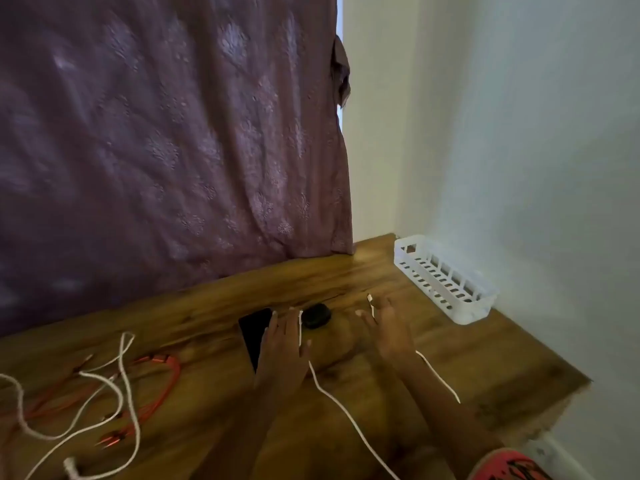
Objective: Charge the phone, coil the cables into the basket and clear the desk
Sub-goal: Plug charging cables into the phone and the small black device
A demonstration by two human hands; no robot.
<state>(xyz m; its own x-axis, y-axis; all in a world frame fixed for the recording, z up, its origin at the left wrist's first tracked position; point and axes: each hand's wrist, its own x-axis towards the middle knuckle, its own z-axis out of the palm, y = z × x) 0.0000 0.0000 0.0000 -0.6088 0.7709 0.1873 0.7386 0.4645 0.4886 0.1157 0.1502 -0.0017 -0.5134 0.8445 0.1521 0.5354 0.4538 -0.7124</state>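
Note:
My left hand [282,355] hovers over the right edge of a black phone [254,332] lying flat on the wooden desk [433,344]. A thin white cable [332,396] runs up between its thumb and fingers, pinched there. My right hand [391,334] pinches the same cable's other end, and the small white connector [370,298] pokes out past its fingertips. Between the hands sits a black round puck [317,316]. A white slotted basket [446,282] stands against the right wall, with nothing visible inside.
A red cable [169,372] and a thicker white cord [126,379] lie tangled at the desk's left, with a white plug [69,469] near the front. A purple curtain [173,133] hangs behind. The desk's right edge [568,386] drops off.

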